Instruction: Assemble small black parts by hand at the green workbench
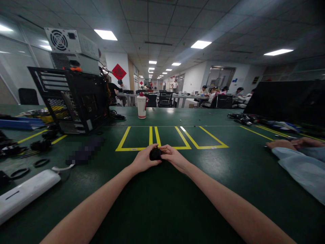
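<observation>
Between my two hands is a small, dark, rounded black object (155, 154), too dark to name its kind. My left hand (144, 158) wraps around its left side, with the thumb below and the fingers above. From the other side, my right hand (174, 157) grips it with bent fingers and thumb. Both hands are just above the green table (157, 203), at the near edge of the yellow tape outlines (169, 148). Part of the black object is covered by my fingers.
An open black computer case (83, 101) carries power supply units (73, 45) at left. A white bottle (141, 106) stands behind the tape. A white power strip (27, 193) and black rings (20, 173) lie near left. At right, another person's hands (284, 144) work beside cables (243, 118).
</observation>
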Demonstrator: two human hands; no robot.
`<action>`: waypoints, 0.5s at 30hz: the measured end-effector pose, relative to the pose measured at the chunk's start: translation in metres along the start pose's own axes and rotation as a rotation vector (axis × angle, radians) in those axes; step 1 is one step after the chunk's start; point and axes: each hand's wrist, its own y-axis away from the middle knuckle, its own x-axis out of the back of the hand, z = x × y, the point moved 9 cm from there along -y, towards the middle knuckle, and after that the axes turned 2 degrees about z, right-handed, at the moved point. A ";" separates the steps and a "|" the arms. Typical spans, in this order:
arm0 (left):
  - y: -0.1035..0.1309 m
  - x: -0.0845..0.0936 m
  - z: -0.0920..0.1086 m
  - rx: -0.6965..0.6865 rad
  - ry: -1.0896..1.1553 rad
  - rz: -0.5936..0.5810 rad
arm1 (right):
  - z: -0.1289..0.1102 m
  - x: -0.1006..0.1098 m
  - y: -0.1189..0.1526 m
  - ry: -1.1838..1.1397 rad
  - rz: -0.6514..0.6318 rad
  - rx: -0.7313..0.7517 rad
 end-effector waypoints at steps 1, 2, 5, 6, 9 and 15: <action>0.001 0.003 0.003 -0.012 -0.016 0.017 | 0.000 0.001 0.001 0.005 0.019 -0.008; 0.001 0.006 0.006 -0.026 -0.034 0.034 | 0.000 0.001 0.001 0.014 0.038 -0.012; 0.003 0.011 0.013 -0.072 -0.087 0.063 | -0.003 0.000 0.002 0.037 0.045 0.008; 0.004 0.011 0.014 -0.084 -0.099 0.065 | -0.004 -0.001 0.002 0.039 0.025 0.018; 0.005 0.011 0.015 -0.114 -0.121 0.074 | -0.005 -0.004 0.002 0.042 -0.019 0.028; 0.006 0.011 0.018 -0.155 -0.166 0.092 | -0.004 -0.001 0.000 0.003 0.039 0.038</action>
